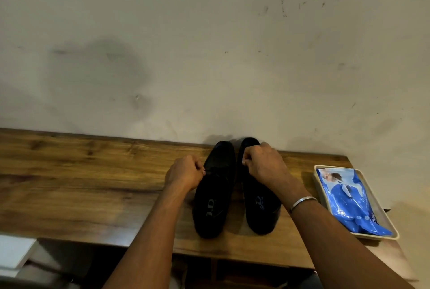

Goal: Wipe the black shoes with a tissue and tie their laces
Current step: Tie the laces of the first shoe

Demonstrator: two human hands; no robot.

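Seemingly, the lace (215,170) is pinched by both curled grips, the left grip (186,171) just beside the left shoe (214,198), the right grip (263,163) over the right shoe (260,209), and drawn crosswise to the shoes' length on the counter (81,184).

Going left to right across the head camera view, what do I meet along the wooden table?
Left hand → left black leather shoe → right black leather shoe → silver metal bangle on the right wrist → cream rectangular tray holding a blue plastic packet.
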